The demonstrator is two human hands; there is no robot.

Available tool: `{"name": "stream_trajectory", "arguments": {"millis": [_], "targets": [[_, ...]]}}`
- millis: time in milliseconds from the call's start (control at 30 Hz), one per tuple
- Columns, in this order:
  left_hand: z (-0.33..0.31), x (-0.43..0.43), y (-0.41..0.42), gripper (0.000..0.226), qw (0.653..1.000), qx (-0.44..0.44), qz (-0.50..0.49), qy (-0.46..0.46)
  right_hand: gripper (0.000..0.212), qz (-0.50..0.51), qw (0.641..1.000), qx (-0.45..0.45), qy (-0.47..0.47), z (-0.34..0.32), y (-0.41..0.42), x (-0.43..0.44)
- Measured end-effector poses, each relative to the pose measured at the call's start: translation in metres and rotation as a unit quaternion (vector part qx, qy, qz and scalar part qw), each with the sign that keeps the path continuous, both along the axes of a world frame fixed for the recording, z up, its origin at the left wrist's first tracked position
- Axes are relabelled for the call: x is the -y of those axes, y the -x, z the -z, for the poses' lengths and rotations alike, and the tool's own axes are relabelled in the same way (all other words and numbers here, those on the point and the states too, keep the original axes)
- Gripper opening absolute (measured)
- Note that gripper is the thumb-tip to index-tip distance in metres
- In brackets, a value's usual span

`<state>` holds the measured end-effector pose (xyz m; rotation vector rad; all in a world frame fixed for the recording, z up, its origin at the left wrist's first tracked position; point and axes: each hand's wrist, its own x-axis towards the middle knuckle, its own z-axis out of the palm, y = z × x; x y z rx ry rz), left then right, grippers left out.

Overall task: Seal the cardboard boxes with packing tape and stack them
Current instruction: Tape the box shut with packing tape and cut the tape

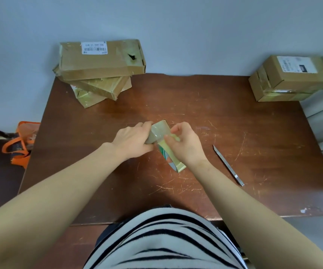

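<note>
Hands meet right over the middle of the brown table (234, 117). The left hand (131, 138) has its fingers curled round the near-left end of a small box (159, 130), which is tilted with its far end poking up toward 12 o'clock. The right hand (185, 142) sits just beside the box at its 3 o'clock side, thumb and fingertips pinching a yellowish bit of tape (173, 137) against it. The tape roll (173, 156) hangs off toward 5 o'clock under that wrist; can't tell if it touches the tabletop.

Over at 11 o'clock there's a messy stack of three boxes (100, 61), all taped up. The top one has a white barcode label and a torn hole. At 2 o'clock, on the far right corner, is a stack of two boxes (290, 78). A slim metal cutter (228, 165) lies flat at about 4 o'clock, well apart from the hands. An orange bag (21, 144) sits off the table's edge at 9 o'clock.
</note>
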<state>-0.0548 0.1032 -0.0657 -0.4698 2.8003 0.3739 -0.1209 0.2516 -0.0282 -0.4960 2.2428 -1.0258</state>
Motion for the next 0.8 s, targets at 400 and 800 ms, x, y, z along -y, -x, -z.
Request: {"name": "stream_trajectory", "arguments": {"millis": [400,800], "targets": [[0.019,0.013,-0.003,0.075,0.961,-0.132,0.214,0.111,0.015,0.017,0.997,0.058,0.039,0.021,0.007,0.017],[0.011,0.012,-0.005,0.075,0.991,-0.089,0.096,0.015,0.016,-0.003,0.998,0.058,0.025,0.024,0.011,0.021]]}}
